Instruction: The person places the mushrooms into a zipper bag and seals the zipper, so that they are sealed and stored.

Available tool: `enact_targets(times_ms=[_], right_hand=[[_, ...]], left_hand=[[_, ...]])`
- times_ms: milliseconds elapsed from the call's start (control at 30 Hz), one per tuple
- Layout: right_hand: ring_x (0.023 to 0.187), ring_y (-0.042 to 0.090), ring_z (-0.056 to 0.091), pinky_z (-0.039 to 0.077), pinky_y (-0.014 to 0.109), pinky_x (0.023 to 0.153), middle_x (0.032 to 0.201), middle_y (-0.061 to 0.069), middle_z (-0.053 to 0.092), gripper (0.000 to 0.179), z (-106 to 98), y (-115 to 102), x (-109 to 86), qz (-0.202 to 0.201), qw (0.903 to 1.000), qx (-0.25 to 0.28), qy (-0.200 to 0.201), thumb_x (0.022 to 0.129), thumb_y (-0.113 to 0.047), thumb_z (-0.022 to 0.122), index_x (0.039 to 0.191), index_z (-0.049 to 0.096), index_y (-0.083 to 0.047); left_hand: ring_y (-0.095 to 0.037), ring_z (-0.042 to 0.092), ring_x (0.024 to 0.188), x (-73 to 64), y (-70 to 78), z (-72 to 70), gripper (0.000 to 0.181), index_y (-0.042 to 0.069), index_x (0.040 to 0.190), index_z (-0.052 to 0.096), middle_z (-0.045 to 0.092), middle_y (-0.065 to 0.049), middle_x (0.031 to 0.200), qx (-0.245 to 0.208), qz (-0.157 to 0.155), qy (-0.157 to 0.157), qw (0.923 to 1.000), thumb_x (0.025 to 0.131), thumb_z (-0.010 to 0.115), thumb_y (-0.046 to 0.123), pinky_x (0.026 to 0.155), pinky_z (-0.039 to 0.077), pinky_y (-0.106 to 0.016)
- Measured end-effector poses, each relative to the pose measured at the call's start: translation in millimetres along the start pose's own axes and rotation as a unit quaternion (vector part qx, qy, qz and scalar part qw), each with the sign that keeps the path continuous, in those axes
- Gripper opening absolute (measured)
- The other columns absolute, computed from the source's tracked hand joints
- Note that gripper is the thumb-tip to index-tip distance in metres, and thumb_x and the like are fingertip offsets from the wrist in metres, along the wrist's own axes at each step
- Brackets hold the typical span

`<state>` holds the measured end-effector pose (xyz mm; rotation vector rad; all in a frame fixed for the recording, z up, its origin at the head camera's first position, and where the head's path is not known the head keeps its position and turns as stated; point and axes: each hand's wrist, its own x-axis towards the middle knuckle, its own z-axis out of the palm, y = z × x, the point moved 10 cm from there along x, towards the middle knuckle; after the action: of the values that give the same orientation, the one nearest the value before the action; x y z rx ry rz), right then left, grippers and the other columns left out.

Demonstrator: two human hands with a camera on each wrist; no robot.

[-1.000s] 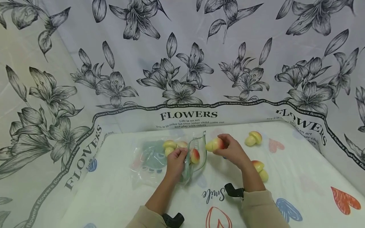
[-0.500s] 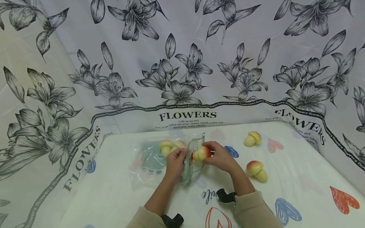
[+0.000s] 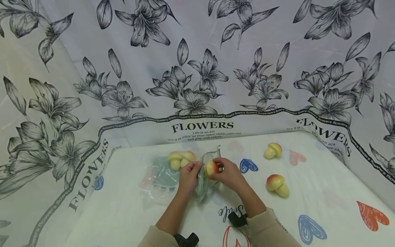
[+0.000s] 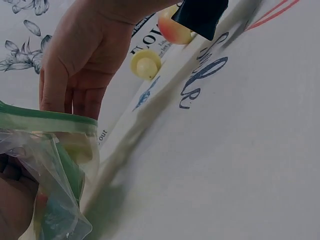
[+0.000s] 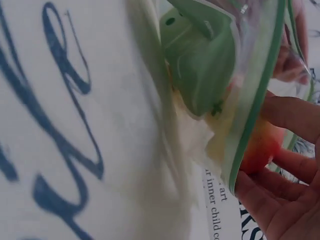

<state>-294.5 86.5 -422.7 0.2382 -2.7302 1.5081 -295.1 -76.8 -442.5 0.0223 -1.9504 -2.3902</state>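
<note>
My left hand (image 3: 189, 176) pinches the near edge of a clear zip bag (image 3: 160, 197) with a green seal, holding its mouth apart toward the right. Inside the bag, two yellow toy mushrooms (image 3: 175, 161) show left of that hand. My right hand (image 3: 229, 175) grips a toy mushroom (image 3: 212, 168) by its red-and-yellow cap at the bag's mouth. In the right wrist view, the red cap (image 5: 262, 145) sits between thumb and fingers, and the stem side lies behind the clear plastic. The left wrist view shows my right fingertips behind the bag's green rim (image 4: 50, 116).
Two more toy mushrooms lie on the cloth to the right, one farther back (image 3: 273, 150) and one nearer (image 3: 277, 185). A flower-printed curtain (image 3: 197, 68) rises behind the table. Black wrist mounts (image 3: 186, 239) sit at both sleeves.
My right hand has carried the mushroom leftward from beside the bag into its mouth. The left hand has stayed at the bag's edge, and the mushrooms inside have shifted slightly left.
</note>
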Motion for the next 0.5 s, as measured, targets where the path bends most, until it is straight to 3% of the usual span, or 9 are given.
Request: enact_targets(times_ms=[267,500], right_hand=[[0.115,0.029,0.064,0.053,0.041,0.093,0.119,0.008,0.069,0.047,7.3,-0.8,-0.7,0.002,0.9990,0.028,-0.034,0.076,-0.015,0.083,0.119,0.067,-0.006],[0.095,0.019,0.070,0.055,0.033,0.076,0.100,0.003,0.074,0.029,1.8,3.4,1.2,0.017,0.9997,-0.014,-0.008,0.078,-0.016,0.081,0.106,0.075,-0.010]], left_hand=[[-0.005,0.058,0.065,-0.9,1.9,-0.7,0.017,-0.003,0.092,0.067,0.063,0.005,0.071,0.001,0.003,0.003,1.0000,0.095,0.063,0.014,0.059,0.048,-0.018],[-0.004,0.053,0.067,-0.6,1.3,-3.0,0.019,-0.003,0.095,0.068,0.062,0.007,0.073,0.021,0.000,0.011,0.9997,0.095,0.064,0.016,0.060,0.045,-0.017]])
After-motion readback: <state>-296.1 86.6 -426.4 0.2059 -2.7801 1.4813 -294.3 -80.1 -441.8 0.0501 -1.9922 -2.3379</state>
